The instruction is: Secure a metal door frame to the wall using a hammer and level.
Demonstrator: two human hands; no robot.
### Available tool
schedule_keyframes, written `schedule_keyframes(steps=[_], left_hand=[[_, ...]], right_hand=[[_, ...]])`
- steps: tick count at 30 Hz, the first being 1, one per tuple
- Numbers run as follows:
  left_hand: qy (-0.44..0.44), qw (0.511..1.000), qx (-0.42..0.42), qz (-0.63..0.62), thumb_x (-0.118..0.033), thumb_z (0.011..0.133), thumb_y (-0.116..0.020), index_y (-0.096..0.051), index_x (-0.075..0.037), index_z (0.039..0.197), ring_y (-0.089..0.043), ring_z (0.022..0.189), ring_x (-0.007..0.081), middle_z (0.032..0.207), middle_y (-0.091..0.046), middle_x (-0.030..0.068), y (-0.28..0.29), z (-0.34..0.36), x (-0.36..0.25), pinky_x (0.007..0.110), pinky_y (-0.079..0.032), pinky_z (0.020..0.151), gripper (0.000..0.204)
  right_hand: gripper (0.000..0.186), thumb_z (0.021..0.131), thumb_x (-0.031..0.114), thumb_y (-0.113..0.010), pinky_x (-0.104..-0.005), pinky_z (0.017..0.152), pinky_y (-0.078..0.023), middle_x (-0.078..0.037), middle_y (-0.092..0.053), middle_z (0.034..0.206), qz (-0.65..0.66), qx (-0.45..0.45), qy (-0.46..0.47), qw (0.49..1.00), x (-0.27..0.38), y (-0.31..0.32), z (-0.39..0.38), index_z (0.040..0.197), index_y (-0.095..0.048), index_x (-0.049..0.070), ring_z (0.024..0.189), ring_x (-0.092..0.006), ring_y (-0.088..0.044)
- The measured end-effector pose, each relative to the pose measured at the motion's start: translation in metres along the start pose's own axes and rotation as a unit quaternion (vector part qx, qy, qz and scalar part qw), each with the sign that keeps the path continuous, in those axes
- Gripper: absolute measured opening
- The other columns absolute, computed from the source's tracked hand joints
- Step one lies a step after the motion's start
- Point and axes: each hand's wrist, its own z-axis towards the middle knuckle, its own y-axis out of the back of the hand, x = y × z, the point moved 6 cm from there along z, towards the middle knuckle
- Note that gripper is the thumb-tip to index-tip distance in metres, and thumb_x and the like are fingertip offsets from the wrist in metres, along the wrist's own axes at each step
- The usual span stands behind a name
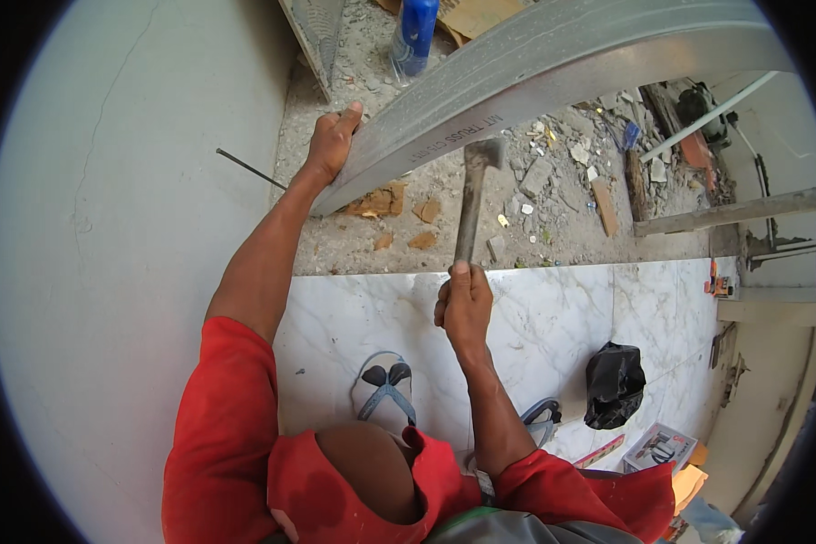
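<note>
A long grey galvanized steel channel [553, 86] runs from beside the left wall toward the upper right, its edges bent by the lens. My left hand [333, 145] is closed on the channel near its left end, thumb uppermost; the fingers' far side is hidden. In my right hand [465, 306] is a hammer [471, 204], gripped low on its handle. The worn head points away from me, just below the channel in the picture; whether it touches the metal I cannot tell. A thin dark rod [249, 169] sticks out of the wall near my left wrist.
Marbled white tiles [535, 313] meet rough ground strewn with rubble [539, 177]. A blue can [414, 36] stands beyond the channel. To my right are a black plastic bag [615, 385], a printed box [660, 450] and a wooden beam [730, 213]. A cracked wall [109, 227] borders the left.
</note>
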Motion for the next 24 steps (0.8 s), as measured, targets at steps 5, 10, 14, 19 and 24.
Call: schedule_keyframes(steps=[5,10,14,19,24], left_hand=[[-0.002,1.0,0.0,0.027,-0.049,0.091,-0.054,-0.055,-0.003,0.062,-0.043,0.06,0.0103,0.06,-0.05,0.0001,-0.012,-0.001,-0.031,0.03,-0.036,0.058,0.054],[0.005,1.0,0.015,-0.002,-0.049,0.091,-0.054,-0.055,-0.004,0.06,-0.042,0.059,0.0102,0.06,-0.05,0.0001,0.002,0.014,-0.02,0.03,-0.036,0.058,0.054],[-0.005,0.999,-0.023,0.048,-0.049,0.091,-0.054,-0.053,-0.005,0.059,-0.041,0.059,0.0098,0.06,-0.048,-0.0008,0.01,0.005,-0.004,0.03,-0.035,0.057,0.054],[0.013,1.0,0.021,-0.002,-0.048,0.091,-0.054,-0.054,-0.006,0.06,-0.041,0.059,0.0104,0.059,-0.048,-0.0009,-0.004,0.005,-0.022,0.029,-0.035,0.058,0.053],[0.01,1.0,0.006,-0.001,-0.047,0.09,-0.055,-0.054,-0.006,0.06,-0.041,0.059,0.0105,0.06,-0.048,-0.001,0.0,0.007,-0.006,0.029,-0.035,0.059,0.051]], right_hand=[[0.033,0.1,0.035,-0.037,-0.0231,0.049,-0.044,-0.005,-0.048,0.072,0.24,-0.159,0.389,0.875,0.063,0.007,-0.016,0.103,-0.034,0.002,0.052,-0.0118,-0.049],[0.041,0.095,0.035,-0.046,-0.0533,0.077,-0.044,-0.035,-0.06,0.081,-0.28,0.104,-0.013,0.954,-0.061,-0.053,0.024,0.096,-0.051,-0.006,0.084,-0.0545,-0.056],[0.037,0.099,0.035,-0.043,-0.0337,0.052,-0.046,-0.012,-0.057,0.063,-0.126,0.031,-0.031,0.991,-0.006,-0.007,0.008,0.088,-0.05,0.0,0.06,-0.022,-0.06],[0.029,0.102,0.032,-0.034,-0.0237,0.044,-0.043,-0.002,-0.048,0.066,0.181,-0.129,0.328,0.918,0.063,0.007,-0.018,0.096,-0.041,0.004,0.049,-0.0114,-0.049],[0.035,0.095,0.031,-0.049,-0.0404,0.047,-0.045,-0.015,-0.053,0.058,-0.344,0.07,0.08,0.933,-0.076,-0.055,0.027,0.086,-0.049,-0.003,0.048,-0.0224,-0.056]])
